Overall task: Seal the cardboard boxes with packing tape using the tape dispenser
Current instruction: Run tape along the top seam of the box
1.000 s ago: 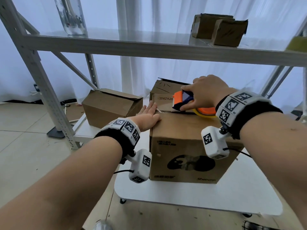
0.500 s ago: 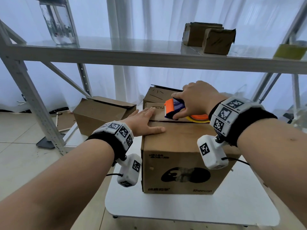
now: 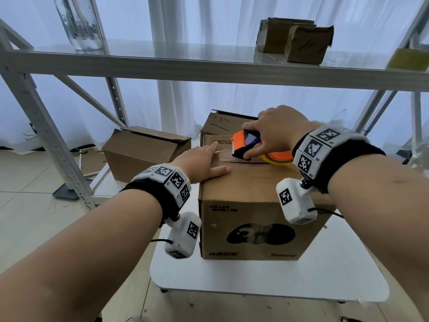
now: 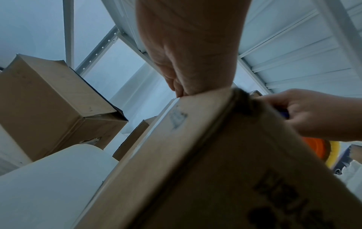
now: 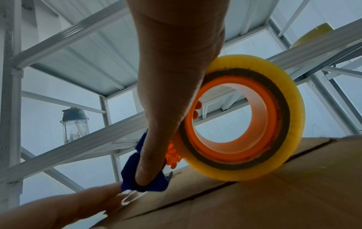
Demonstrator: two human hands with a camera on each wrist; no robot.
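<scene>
A brown cardboard box [image 3: 250,212] with black print stands on a white table [image 3: 301,282]. My left hand [image 3: 204,161] lies flat on its top left corner, fingers stretched toward the seam and touching a clear strip of tape [image 5: 133,196]. My right hand [image 3: 276,133] grips the orange-and-blue tape dispenser [image 3: 246,144], which rests on the box top over the flap seam [image 5: 215,190]. Its yellow tape roll [image 5: 248,117] sits behind the hand. In the left wrist view the left palm [image 4: 192,54] presses the box edge [image 4: 195,139].
Two more cardboard boxes sit beyond, one at the left [image 3: 144,154] and one behind [image 3: 222,124]. A metal shelf [image 3: 209,66] overhead carries two small boxes [image 3: 297,40], a clear bottle [image 3: 79,22] and a yellow tape roll [image 3: 406,59]. A slanted shelf post [image 3: 46,140] stands left.
My left hand has slid from the box's left edge onto the top, fingers reaching toward the dispenser. The right hand keeps the dispenser at the far end of the seam.
</scene>
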